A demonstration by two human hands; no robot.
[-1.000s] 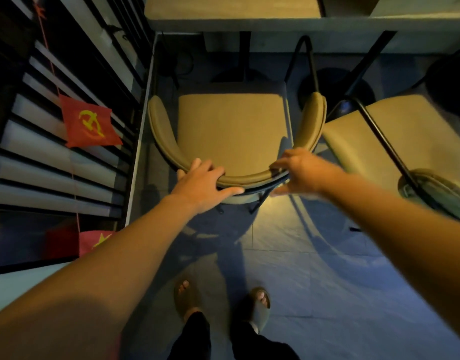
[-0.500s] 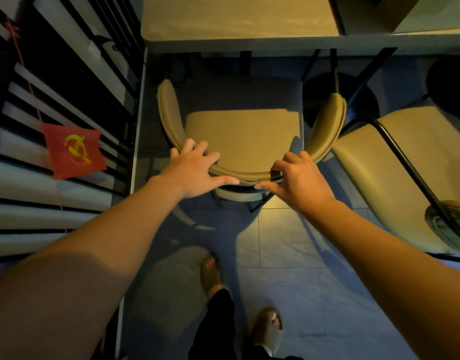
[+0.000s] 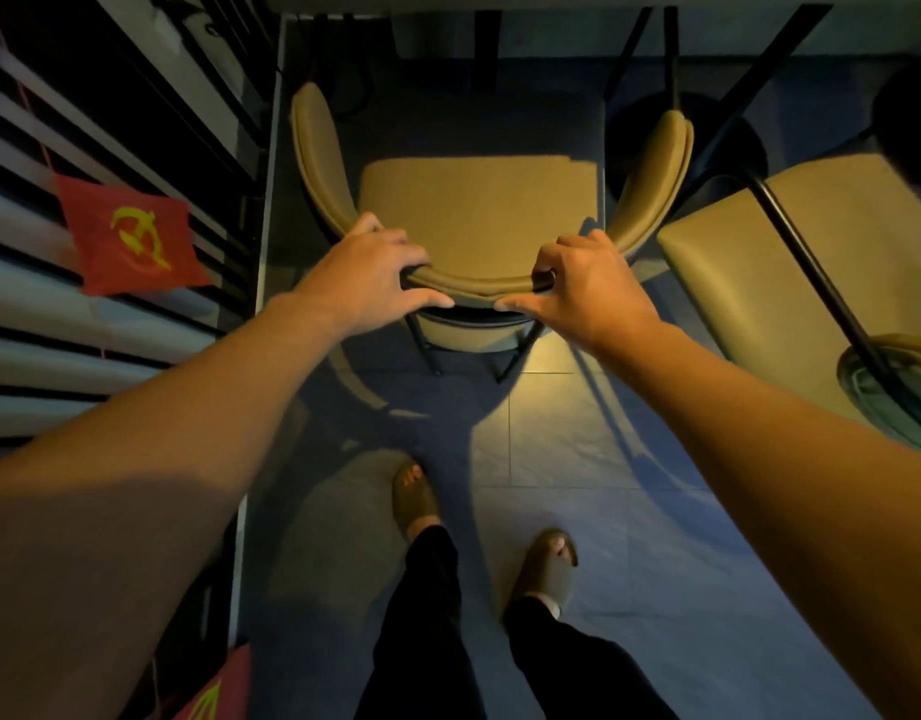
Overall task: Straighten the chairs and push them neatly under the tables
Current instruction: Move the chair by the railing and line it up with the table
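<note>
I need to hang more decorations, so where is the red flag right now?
In the head view the red flag hangs at the left, against the slatted wall, just left of the chair that both hands hold.

Chair padding smooth, perhaps leatherette; legs metal.

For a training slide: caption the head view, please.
Both hands, left hand and right hand, grip the curved backrest of a tan chair facing the table.
</note>
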